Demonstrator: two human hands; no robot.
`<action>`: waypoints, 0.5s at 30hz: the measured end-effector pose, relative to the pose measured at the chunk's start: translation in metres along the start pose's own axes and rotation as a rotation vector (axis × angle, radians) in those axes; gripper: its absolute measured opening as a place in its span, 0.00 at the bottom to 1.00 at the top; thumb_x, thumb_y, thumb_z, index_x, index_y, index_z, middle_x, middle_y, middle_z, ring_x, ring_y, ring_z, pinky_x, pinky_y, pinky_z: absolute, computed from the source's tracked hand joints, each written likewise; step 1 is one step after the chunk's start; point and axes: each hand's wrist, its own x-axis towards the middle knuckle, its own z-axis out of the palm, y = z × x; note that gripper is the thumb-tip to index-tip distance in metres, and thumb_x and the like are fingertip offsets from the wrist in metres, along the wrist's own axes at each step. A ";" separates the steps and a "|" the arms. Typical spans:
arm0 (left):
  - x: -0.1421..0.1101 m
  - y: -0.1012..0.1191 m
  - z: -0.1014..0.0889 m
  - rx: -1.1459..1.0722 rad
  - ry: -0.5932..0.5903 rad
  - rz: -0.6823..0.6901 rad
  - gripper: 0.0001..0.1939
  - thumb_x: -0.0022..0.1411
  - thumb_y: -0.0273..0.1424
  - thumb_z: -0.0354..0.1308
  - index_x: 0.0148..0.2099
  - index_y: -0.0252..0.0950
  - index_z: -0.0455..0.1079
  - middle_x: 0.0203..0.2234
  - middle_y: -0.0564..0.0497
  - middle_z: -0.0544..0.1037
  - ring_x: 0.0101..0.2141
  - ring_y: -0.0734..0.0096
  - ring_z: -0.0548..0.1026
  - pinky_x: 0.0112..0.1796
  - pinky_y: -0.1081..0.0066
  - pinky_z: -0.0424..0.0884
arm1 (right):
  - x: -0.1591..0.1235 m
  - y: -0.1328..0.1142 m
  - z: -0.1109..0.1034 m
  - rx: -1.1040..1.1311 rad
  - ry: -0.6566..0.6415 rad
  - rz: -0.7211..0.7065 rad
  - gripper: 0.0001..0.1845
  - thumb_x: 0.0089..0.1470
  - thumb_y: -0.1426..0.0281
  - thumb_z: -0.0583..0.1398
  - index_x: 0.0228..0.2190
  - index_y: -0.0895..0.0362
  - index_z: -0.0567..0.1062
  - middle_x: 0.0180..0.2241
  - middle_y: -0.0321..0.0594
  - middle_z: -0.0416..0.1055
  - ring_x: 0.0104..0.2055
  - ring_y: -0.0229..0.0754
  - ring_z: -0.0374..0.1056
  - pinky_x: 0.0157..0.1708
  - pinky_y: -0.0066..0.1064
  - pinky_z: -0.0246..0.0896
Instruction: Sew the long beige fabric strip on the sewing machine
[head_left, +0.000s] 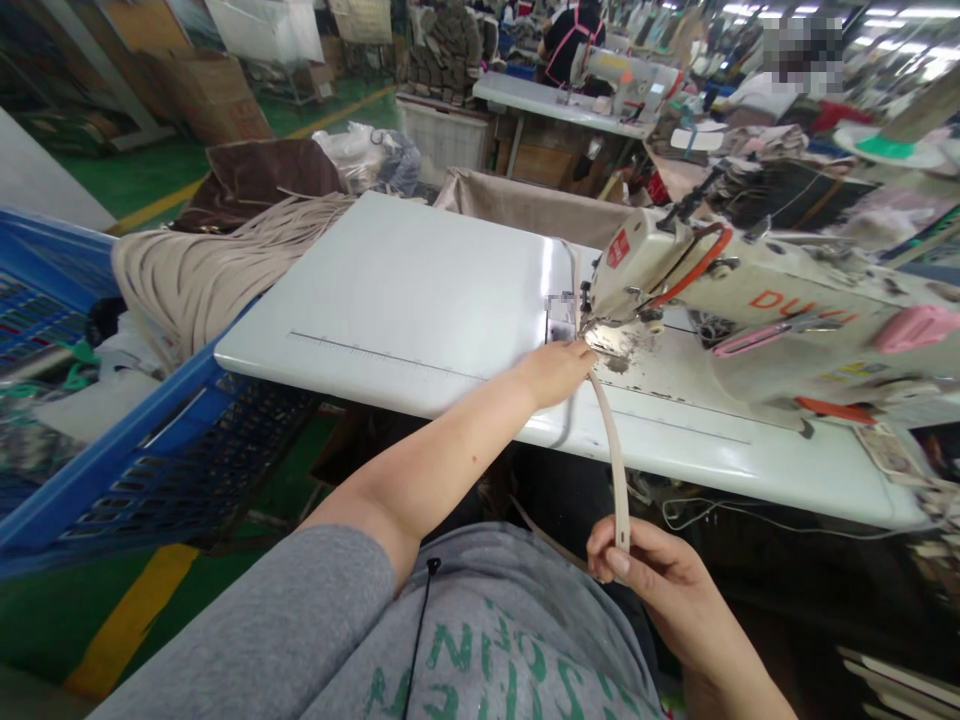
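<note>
A narrow beige fabric strip [613, 440] runs from the presser foot area of the sewing machine [675, 270] down over the table's front edge. At its lower end my right hand [664, 575] pinches it between thumb and fingers, where a small dark hole or mark shows. My left hand [559, 372] rests on the white sewing table [405, 290], its fingers closed together on the strip right beside the needle area. The fingertips there are partly hidden by the machine head. Behind the foot, the strip continues toward the table's back edge.
At the left stands a blue plastic basket [187, 420], with a heap of beige strips [217, 265] next to the table. A beige cloth-lined bin [517, 200] lies behind the table. Farther back, a person [574, 45] is near another sewing machine [626, 80].
</note>
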 end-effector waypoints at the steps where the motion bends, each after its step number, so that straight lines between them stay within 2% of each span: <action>1: 0.000 0.000 0.000 0.000 0.000 0.002 0.11 0.73 0.24 0.49 0.52 0.30 0.70 0.52 0.38 0.75 0.49 0.59 0.77 0.53 0.61 0.73 | 0.001 0.000 0.001 -0.004 -0.004 -0.003 0.14 0.55 0.57 0.71 0.33 0.55 0.83 0.25 0.36 0.74 0.31 0.40 0.66 0.34 0.31 0.59; 6: -0.001 -0.001 0.001 -0.004 0.004 0.025 0.12 0.71 0.22 0.49 0.53 0.29 0.69 0.52 0.38 0.75 0.51 0.59 0.77 0.53 0.61 0.72 | 0.008 0.000 0.003 -0.024 -0.051 -0.024 0.12 0.57 0.59 0.70 0.34 0.55 0.83 0.26 0.36 0.73 0.31 0.40 0.66 0.34 0.31 0.59; 9: -0.001 -0.001 0.003 -0.007 0.013 0.016 0.11 0.72 0.22 0.49 0.52 0.29 0.69 0.51 0.39 0.75 0.49 0.59 0.77 0.52 0.61 0.73 | 0.013 0.001 0.003 -0.074 -0.108 -0.037 0.14 0.58 0.57 0.69 0.32 0.57 0.83 0.27 0.38 0.74 0.31 0.40 0.65 0.33 0.31 0.58; 11: -0.001 -0.001 0.003 -0.010 0.010 0.013 0.11 0.72 0.23 0.49 0.52 0.30 0.69 0.50 0.39 0.75 0.48 0.59 0.77 0.52 0.60 0.73 | 0.015 0.002 0.004 -0.061 -0.080 -0.033 0.17 0.58 0.55 0.69 0.31 0.58 0.82 0.27 0.39 0.74 0.31 0.41 0.66 0.33 0.32 0.58; 15: -0.004 0.001 0.002 0.000 0.012 0.004 0.10 0.72 0.23 0.51 0.52 0.30 0.70 0.50 0.40 0.76 0.49 0.59 0.77 0.53 0.61 0.73 | 0.020 0.009 0.001 0.150 0.056 0.000 0.18 0.58 0.54 0.68 0.36 0.56 0.81 0.26 0.37 0.75 0.33 0.44 0.70 0.36 0.32 0.60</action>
